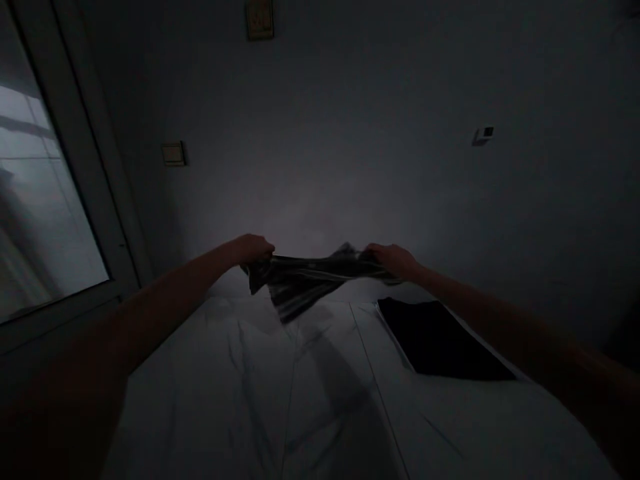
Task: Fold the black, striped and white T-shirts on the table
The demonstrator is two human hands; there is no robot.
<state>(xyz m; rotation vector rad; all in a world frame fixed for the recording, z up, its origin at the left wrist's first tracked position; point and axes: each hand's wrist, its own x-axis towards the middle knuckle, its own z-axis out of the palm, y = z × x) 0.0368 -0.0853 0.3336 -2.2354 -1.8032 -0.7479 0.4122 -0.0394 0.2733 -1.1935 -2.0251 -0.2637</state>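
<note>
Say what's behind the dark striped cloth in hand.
Grey wall shows above the dark striped cloth, white grey-veined surface below; whatever its folds cover can't be seen.

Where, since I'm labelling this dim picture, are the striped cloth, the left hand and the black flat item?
Striped cloth [311, 271]: head view, the middle of its fabric.
Left hand [255, 249]: head view, the back of the hand.
Black flat item [440, 340]: head view, the middle of its upper surface.
</note>
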